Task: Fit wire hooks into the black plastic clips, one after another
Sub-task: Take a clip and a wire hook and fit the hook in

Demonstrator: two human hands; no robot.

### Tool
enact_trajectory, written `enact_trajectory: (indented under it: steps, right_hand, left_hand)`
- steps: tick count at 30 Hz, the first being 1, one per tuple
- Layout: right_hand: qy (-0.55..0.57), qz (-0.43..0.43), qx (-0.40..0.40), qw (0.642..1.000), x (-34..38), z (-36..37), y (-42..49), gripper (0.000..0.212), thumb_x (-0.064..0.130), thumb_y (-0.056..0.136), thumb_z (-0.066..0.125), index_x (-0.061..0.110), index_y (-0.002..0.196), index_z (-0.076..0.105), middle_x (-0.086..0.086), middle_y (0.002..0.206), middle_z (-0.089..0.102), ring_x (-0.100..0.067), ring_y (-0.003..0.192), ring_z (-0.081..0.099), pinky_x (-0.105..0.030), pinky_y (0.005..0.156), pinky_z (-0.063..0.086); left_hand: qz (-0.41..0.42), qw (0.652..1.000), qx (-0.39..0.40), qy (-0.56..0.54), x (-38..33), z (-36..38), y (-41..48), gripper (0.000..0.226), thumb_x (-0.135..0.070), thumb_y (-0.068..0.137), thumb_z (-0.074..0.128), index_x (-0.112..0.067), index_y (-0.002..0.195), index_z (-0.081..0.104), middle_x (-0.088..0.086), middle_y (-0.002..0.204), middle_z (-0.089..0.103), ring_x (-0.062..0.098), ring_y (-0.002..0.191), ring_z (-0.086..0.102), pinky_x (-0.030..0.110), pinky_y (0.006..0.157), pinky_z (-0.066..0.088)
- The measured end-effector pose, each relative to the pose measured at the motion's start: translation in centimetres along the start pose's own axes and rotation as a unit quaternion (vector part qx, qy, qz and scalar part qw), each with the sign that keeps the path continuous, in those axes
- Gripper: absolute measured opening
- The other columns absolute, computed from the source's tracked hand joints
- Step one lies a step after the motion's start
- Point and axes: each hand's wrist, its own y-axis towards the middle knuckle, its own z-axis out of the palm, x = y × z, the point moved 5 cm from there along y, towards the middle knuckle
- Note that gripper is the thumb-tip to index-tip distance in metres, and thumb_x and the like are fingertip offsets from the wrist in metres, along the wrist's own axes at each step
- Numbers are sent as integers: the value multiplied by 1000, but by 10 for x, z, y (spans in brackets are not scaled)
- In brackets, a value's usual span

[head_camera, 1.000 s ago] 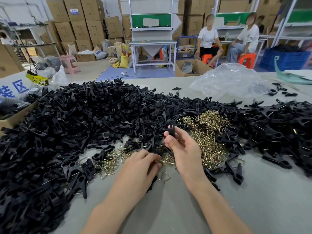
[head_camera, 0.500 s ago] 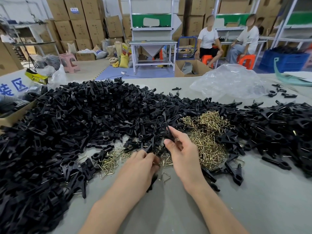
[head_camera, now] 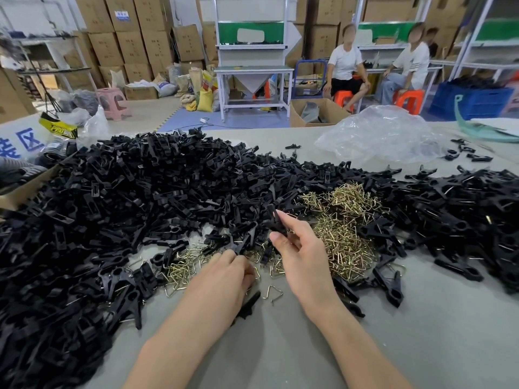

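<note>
The right hand point(head_camera: 303, 256) pinches one black clip point(head_camera: 273, 217) between thumb and forefinger, lifted just above the heap. The left hand point(head_camera: 224, 276) lies knuckles-up on the grey worktop point(head_camera: 421, 332) with its fingers curled down among loose wire hooks point(head_camera: 179, 270); whether it grips one, I cannot tell. A single hook point(head_camera: 273, 293) lies between the two wrists. Just beyond the right hand is the main pile of brass-coloured hooks point(head_camera: 345, 220). A big mound of black clips point(head_camera: 112, 206) spreads beyond and to the left of the left hand. More clips point(head_camera: 463, 214), some showing wire, lie to the right of the right hand. Far beyond it sits a crumpled clear bag point(head_camera: 384, 136). Past the worktop, stacked cardboard boxes point(head_camera: 126, 37) line the wall, and two people point(head_camera: 345, 63) sit on orange stools point(head_camera: 408, 101).
</note>
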Motion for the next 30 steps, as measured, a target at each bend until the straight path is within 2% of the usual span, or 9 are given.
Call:
enact_trajectory:
  steps: [3,6,9,14,16,18,20,25,30]
  right_hand:
    - [-2,-2,0,1000,1,1,0,42,16,98,65,43,128,61,19,115,61,8,102,56,-2,87,38]
    - [0,-3,2,1000,2,1,-1,43,15,98,65,46,127,59,17,114,61,8,99,56,-1,85,38]
    - [4,-8,2,1000,5,1,-2,45,13,97,66,48,123,58,18,112,61,11,100,56,-1,87,38]
    - [7,-12,11,1000,5,0,-3,43,14,97,66,48,123,59,25,102,58,10,97,55,-4,87,39]
    - [-5,-17,16,1000,5,1,-3,43,14,97,67,45,125,60,31,100,56,10,98,54,-5,87,39]
    - [-21,-29,21,999,6,1,-3,42,14,96,68,44,125,61,35,102,55,10,99,54,-5,88,39]
    - [-27,-38,24,999,6,2,-5,41,14,95,69,45,122,63,31,108,57,8,101,56,-6,88,40]
    - [-40,-45,50,997,4,8,-6,36,16,94,70,38,123,67,26,115,59,5,110,59,-9,92,45]
    - [-76,-64,73,992,6,13,-8,37,17,93,72,37,123,66,23,113,58,0,105,64,-15,92,49]
  left_hand:
    - [19,1000,-21,-4,0,0,-5,23,-41,106,37,-29,116,52,-12,114,45,7,115,43,23,94,39]
    - [27,994,-50,-92,4,-3,-8,7,-35,103,43,-33,100,49,-19,100,48,-2,98,45,19,84,39]
    - [2,978,-95,-187,11,-6,-6,11,-29,101,50,-37,94,49,-21,91,54,-5,91,50,16,74,38]
    - [-4,969,-131,-209,14,-8,-5,34,-26,103,46,-35,135,53,-16,93,53,-1,87,54,16,75,42]
    - [-11,963,-158,-219,14,-13,-6,24,-26,102,48,-34,120,63,-18,93,55,-5,89,55,11,74,40]
    - [-35,951,-172,-252,16,-17,-7,15,-24,101,53,-37,100,62,-19,88,63,-6,89,57,7,72,40]
    - [-63,938,-175,-291,19,-19,-7,14,-25,99,56,-36,93,62,-21,82,66,-4,80,60,7,69,41]
    - [-142,867,-211,-429,32,-25,-7,6,-24,96,64,-28,92,67,-13,81,72,-1,63,61,10,60,45]
    - [-184,773,-204,-572,37,-24,-7,6,-18,96,65,-15,100,67,-2,86,77,9,75,71,24,76,53]
